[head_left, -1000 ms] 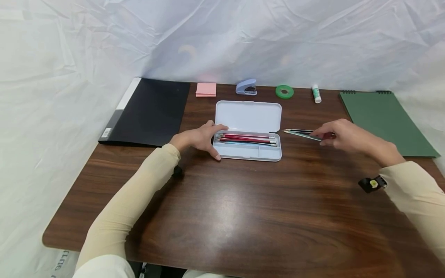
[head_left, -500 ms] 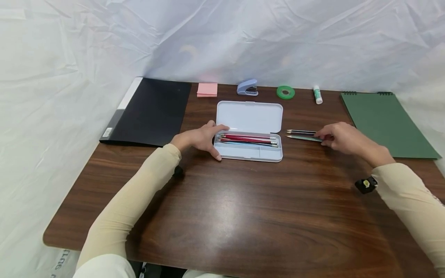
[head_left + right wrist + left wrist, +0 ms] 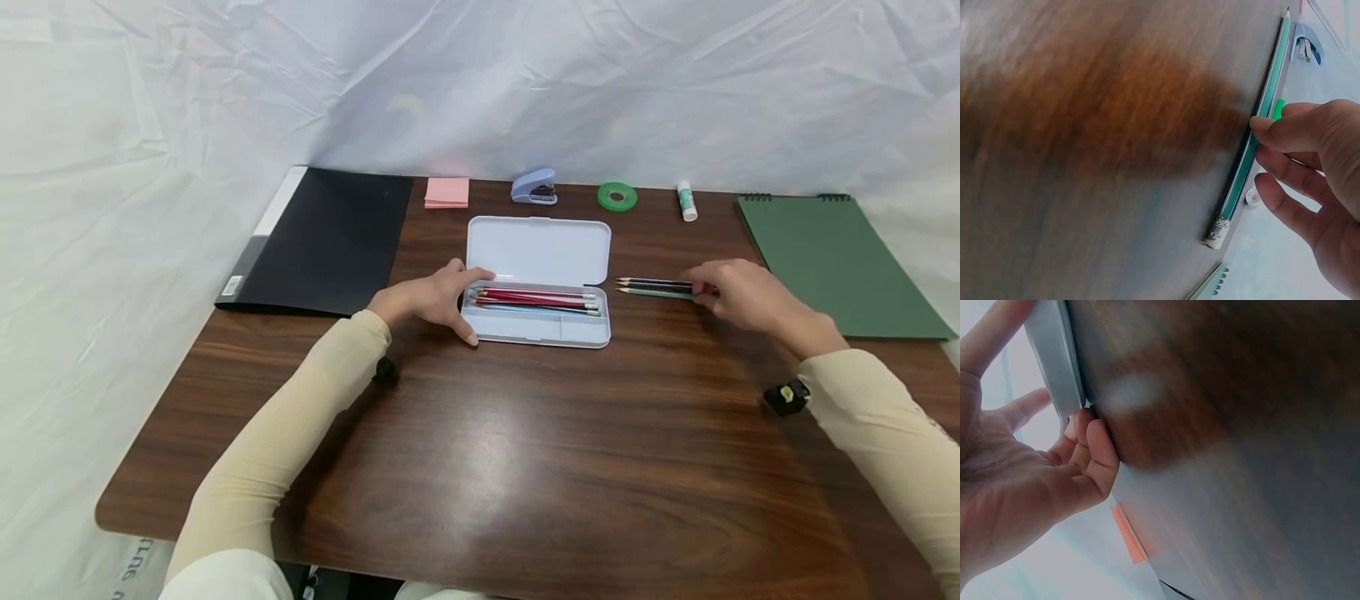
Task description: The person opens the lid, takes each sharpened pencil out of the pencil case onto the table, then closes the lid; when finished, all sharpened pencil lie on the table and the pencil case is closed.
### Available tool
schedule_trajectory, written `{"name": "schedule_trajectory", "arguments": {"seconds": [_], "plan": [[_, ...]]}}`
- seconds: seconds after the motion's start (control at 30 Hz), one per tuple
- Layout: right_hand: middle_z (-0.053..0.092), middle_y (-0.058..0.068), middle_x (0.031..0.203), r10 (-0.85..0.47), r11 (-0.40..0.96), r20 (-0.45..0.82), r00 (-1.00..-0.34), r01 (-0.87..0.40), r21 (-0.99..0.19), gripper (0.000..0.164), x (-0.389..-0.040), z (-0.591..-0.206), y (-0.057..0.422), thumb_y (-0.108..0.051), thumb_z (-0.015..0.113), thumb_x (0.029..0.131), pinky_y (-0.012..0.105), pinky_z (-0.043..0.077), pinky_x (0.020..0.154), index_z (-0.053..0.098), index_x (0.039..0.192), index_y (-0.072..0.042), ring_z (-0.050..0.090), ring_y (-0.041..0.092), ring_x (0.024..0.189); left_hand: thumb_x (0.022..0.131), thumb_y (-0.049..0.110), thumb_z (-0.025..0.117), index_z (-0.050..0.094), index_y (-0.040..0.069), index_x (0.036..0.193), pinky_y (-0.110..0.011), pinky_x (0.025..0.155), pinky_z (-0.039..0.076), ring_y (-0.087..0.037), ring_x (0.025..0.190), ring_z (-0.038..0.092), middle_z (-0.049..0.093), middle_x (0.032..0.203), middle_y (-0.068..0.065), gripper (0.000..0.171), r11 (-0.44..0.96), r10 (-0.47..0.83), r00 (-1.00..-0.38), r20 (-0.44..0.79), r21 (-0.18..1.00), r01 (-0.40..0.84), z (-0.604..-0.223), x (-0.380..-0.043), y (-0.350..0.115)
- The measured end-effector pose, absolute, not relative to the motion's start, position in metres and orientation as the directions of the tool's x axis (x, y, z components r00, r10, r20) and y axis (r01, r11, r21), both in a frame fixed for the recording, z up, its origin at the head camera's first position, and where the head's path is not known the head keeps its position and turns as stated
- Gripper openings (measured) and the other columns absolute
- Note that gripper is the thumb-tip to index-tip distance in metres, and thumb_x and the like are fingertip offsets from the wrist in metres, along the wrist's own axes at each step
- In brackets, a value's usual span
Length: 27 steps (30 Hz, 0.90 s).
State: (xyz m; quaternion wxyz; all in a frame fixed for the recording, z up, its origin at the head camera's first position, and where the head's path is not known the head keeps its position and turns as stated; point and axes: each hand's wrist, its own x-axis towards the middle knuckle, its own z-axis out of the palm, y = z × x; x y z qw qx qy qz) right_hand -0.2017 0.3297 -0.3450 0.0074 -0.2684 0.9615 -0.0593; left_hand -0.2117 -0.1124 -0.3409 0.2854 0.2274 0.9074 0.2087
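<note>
My left hand spans the left end of an open white pencil case, thumb at the front edge and index finger near the hinge. In the left wrist view the case's end sits between spread fingers. Red pencils and a light blue one lie in the case's long back compartment. To the case's right, my right hand pinches a green pencil lying parallel to dark pencils on the table. In the right wrist view the thumb presses the green pencil, its eraser end toward the camera.
A black folder lies at left, a green spiral pad at right. Along the back stand pink sticky notes, a blue stapler, green tape and a glue stick. A white sheet hangs behind the table.
The green pencil, slanted across the dark pencils a second ago, now lies parallel and close in front of them. My right hand has shifted slightly with it; my left hand stays on the case.
</note>
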Motion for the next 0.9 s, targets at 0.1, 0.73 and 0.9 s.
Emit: {"name": "schedule_trajectory", "arguments": {"seconds": [0.1,0.73,0.9], "plan": [[0.069,0.009,0.089,-0.517,0.848,0.032,-0.855,-0.517,-0.113,0.032,-0.203,-0.346,0.33,0.005,0.071,0.085,0.049,0.051,0.07,0.069,0.117,0.002,0.065,0.026,0.08,0.077,0.035,0.087,0.024,0.023,0.158,-0.044,0.1,0.038,-0.031,0.122,0.037,0.032,0.131,-0.016,0.103,0.807,0.535,-0.732,-0.422,0.512,0.295,-0.341,-0.211,-0.113],[0.062,0.007,0.086,-0.502,0.854,0.092,-0.86,-0.51,-0.102,0.038,-0.206,-0.343,0.328,0.005,0.072,0.084,0.045,0.045,0.067,0.066,0.121,0.001,0.056,0.022,0.074,0.076,0.037,0.087,0.025,0.026,0.157,-0.046,0.101,0.04,-0.031,0.125,0.036,0.032,0.133,-0.016,0.103,0.809,0.53,-0.736,-0.421,0.513,0.288,-0.341,-0.21,-0.114],[0.064,0.011,0.092,-0.522,0.829,0.167,-0.837,-0.543,-0.133,0.044,-0.206,-0.336,0.315,0.005,0.07,0.085,0.047,0.046,0.068,0.062,0.127,0.0,0.058,0.024,0.077,0.075,0.038,0.087,0.025,0.027,0.157,-0.046,0.101,0.04,-0.031,0.125,0.036,0.032,0.134,-0.016,0.104,0.812,0.525,-0.738,-0.424,0.509,0.285,-0.342,-0.21,-0.114]]}}
